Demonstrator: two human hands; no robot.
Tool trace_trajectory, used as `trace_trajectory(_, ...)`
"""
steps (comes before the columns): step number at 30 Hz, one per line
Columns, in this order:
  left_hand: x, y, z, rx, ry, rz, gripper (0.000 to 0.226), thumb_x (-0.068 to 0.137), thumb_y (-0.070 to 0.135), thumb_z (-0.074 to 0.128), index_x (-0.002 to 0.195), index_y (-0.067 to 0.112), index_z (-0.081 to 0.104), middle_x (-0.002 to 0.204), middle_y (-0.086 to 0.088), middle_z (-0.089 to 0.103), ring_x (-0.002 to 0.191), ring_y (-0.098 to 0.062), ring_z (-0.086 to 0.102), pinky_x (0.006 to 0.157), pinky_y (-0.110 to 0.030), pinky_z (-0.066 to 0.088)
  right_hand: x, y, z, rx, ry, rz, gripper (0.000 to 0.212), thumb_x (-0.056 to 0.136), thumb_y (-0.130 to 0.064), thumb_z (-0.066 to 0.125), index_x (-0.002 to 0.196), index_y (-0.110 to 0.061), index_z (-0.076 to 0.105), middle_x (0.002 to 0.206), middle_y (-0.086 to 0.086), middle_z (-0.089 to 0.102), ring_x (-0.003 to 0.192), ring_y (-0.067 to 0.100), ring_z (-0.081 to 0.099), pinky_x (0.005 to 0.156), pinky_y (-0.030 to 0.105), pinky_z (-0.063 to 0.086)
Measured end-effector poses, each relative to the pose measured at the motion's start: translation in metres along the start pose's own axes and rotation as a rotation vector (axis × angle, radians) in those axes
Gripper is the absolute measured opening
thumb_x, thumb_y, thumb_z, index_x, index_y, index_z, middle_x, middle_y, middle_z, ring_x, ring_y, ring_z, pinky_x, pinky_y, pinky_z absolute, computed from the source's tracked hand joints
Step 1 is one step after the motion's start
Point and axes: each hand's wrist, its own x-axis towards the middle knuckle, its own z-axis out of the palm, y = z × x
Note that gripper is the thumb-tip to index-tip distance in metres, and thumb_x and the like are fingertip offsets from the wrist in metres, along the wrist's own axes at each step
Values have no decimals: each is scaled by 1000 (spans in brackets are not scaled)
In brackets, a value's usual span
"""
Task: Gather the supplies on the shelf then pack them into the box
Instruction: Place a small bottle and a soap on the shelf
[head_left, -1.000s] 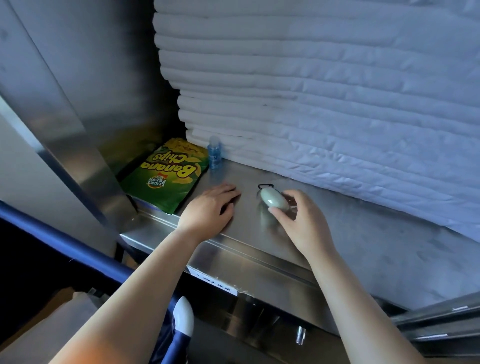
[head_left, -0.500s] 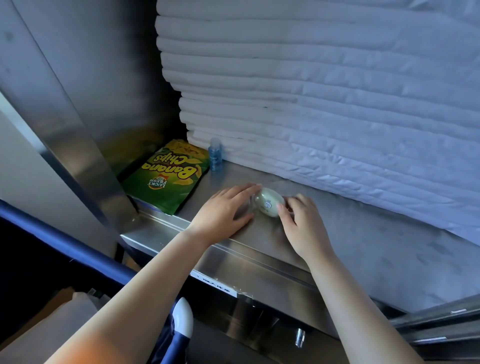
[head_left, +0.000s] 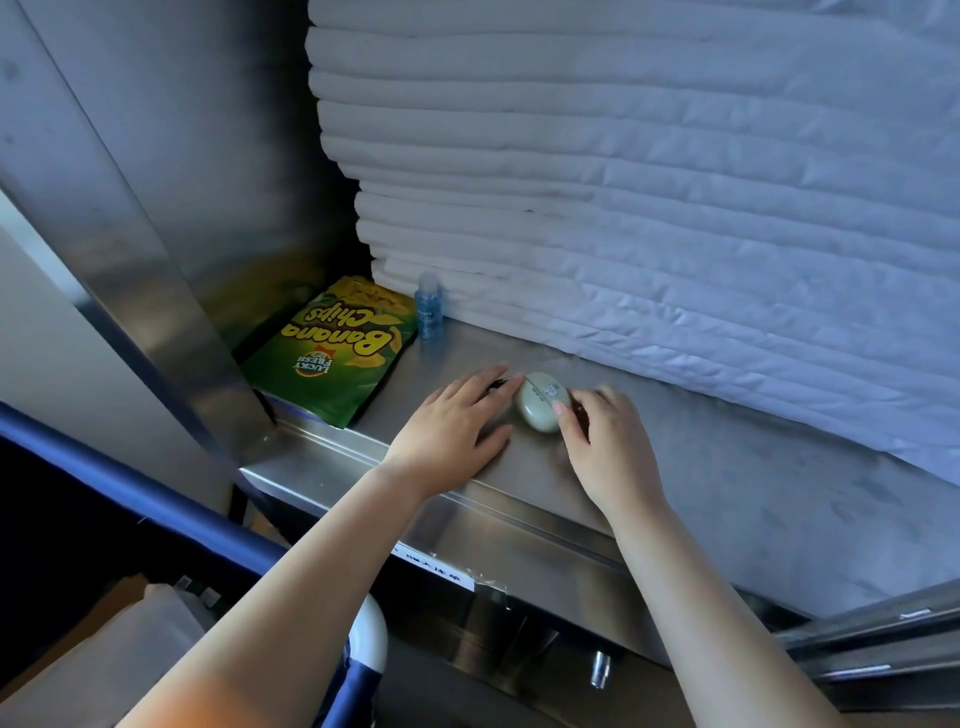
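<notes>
Pale green oval case (head_left: 540, 408), smooth, small printed mark on top, dark cord at its 10 o'clock; lies on steel shelf (head_left: 727, 467) near the front lip. Since half a second ago it has turned end-on and both hands have closed in. Left hand (head_left: 457, 421) flat, fingers together, tips touching case; right hand (head_left: 605, 447) curled, fingertips on its right edge. Banana chips bag (head_left: 332, 353) and blue bottle (head_left: 429, 306) at 10 o'clock; stacked white bedding (head_left: 675, 208) behind.
</notes>
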Motion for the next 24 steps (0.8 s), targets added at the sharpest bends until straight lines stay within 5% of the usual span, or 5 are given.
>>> trace_trajectory(6,0,0,-2,-45,7,-10,57,93,42,46,146,31,29,151,9,29,135,-13,30,110,-28,23,-7,-6,-4,156,-41,-172,44,89,-6,55,132,-12,51,134,1,51,121,15,45,101,12,29)
trace_trajectory(10,-1,1,-4,-103,44,-42,55,93,38,49,143,23,35,146,5,37,131,-15,35,107,-26,24,-10,-4,-7,161,-29,-223,53,78,12,48,123,-13,61,114,-1,56,101,15,55,91,15,39)
trace_trajectory(13,-3,3,-7,-148,62,-35,52,91,36,47,140,19,39,137,1,45,126,-16,38,104,-26,27,-12,-2,-9,155,47,-257,36,82,6,56,112,-11,66,95,0,55,81,16,56,76,27,48)
trace_trajectory(17,-5,4,-9,-156,67,2,57,85,50,53,132,17,45,125,2,49,117,-14,42,99,-25,31,-12,-3,-7,141,60,-260,25,79,-5,67,101,-16,66,117,-1,57,110,14,52,96,13,33)
trace_trajectory(24,-4,3,-7,-191,111,-33,42,87,28,63,126,17,56,114,-2,58,108,-21,51,94,-26,37,-9,-1,-7,151,35,-201,43,72,-14,77,112,-18,61,104,-4,57,94,19,56,82,18,40)
